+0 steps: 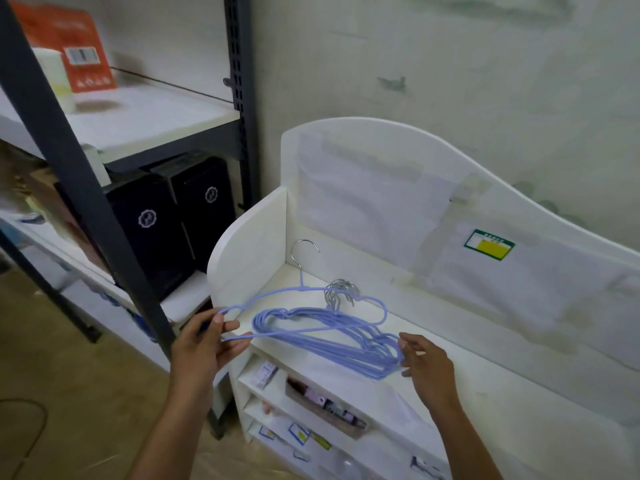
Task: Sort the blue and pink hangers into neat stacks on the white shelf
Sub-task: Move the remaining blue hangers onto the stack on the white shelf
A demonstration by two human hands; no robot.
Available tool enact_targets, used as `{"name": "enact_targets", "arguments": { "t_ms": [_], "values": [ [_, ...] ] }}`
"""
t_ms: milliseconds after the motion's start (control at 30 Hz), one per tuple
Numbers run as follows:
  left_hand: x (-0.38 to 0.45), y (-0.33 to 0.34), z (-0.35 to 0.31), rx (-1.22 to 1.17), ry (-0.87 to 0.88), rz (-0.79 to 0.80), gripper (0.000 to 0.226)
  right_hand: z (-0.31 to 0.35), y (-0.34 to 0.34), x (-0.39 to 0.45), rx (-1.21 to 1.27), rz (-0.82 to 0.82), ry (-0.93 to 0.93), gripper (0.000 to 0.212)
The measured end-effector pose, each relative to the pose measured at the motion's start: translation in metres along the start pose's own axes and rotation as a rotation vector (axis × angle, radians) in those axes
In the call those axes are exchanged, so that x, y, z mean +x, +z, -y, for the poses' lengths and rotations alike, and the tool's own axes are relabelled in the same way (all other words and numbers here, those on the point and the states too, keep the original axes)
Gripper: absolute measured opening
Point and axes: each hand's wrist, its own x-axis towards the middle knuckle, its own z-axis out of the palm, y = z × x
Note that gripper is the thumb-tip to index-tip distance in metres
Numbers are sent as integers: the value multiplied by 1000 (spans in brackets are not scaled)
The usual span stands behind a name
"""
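Observation:
A stack of several blue hangers (332, 337) lies on the top of the white shelf (450, 341), their metal hooks (341, 292) bunched toward the back. One more blue hanger (304, 289) is held above the stack, its silver hook pointing up. My left hand (207, 344) pinches that hanger's left end. My right hand (424, 365) touches the right end of the stack with loosely bent fingers. No pink hangers are in view.
A dark metal rack (86, 188) stands to the left with black boxes (166, 223) on its lower shelf and an orange packet (74, 46) above. Small compartments (311, 407) under the white shelf's top hold packets. A wall (450, 64) rises behind.

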Motion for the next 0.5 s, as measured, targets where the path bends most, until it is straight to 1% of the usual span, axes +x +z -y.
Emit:
{"name": "enact_targets", "arguments": {
  "t_ms": [167,233,367,500],
  "values": [
    [12,4,5,54,-50,17,19,-11,-11,5,-241,75,-51,13],
    [16,7,8,65,-64,31,16,-9,-17,3,-230,84,-42,12],
    [24,18,15,102,-92,53,14,0,-28,-5,-179,39,-59,9],
    [40,28,28,156,-151,122,14,8,-36,-10,-143,-9,-90,9]
  ]
}}
